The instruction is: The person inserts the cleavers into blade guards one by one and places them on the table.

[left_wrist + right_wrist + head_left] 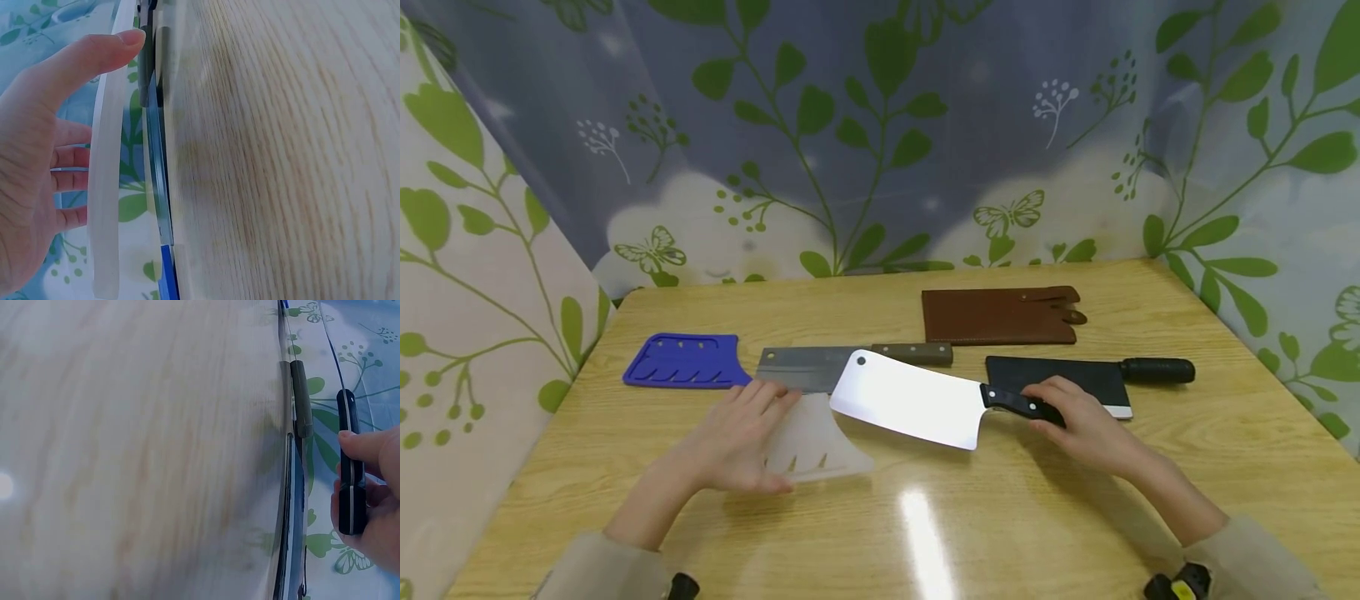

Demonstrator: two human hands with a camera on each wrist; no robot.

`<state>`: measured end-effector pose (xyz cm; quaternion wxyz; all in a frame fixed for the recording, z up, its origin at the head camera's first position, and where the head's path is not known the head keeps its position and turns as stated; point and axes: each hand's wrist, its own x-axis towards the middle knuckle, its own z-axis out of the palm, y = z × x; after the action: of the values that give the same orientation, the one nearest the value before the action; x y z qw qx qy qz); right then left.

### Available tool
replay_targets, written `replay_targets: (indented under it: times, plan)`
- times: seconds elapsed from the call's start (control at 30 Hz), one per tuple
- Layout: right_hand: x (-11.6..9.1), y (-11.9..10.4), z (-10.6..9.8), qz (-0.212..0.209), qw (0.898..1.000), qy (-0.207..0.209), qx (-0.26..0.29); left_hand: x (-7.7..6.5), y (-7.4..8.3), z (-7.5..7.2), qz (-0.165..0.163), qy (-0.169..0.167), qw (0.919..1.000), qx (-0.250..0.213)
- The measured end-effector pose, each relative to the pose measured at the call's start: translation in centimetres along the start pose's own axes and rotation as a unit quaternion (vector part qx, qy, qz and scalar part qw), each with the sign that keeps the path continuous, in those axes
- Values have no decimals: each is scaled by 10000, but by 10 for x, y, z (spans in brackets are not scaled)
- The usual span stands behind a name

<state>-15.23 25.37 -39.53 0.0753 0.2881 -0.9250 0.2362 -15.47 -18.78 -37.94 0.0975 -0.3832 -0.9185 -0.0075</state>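
Right hand (pixel 1078 421) clamped on cleaver (pixel 910 400) by its handle, centre of head frame. Left hand (pixel 737 442), left of centre, grips white sheath (pixel 808 437) between thumb and fingers. Blue sheath (pixel 681 362) flat at left.

Head frame, left of centre: left hand (pixel 741 442) hides left end of white sheath (pixel 808 437). Centre: cleaver (pixel 910 400) partly covers brown-handled knife (pixel 808 367). Right: right hand (pixel 1086 421) partly covers black knife (pixel 1052 371). Lower corners: sleeves (pixel 602 571) cut off.
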Motion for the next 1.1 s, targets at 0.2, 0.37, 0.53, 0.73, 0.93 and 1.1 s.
replay_targets:
  times: [0.2,0.37,0.53,0.73,0.93,1.1]
  plan:
    - [0,1,0,-3,10000,43,-61,0,1,0,-8,-62,9999,111]
    - [0,1,0,-29,10000,-3,-51,1,2,0,34,-64,9998,180]
    - [-1,1,-1,-58,10000,-62,-9,3,3,0,58,-30,9998,194]
    - [-1,3,-2,-408,9991,131,-18,4,4,0,50,51,9999,132]
    - [-2,6,-1,-669,9972,333,-55,5,3,1,90,197,9995,216]
    - [-2,6,-1,-712,9968,354,-74,6,3,1,111,256,9990,361]
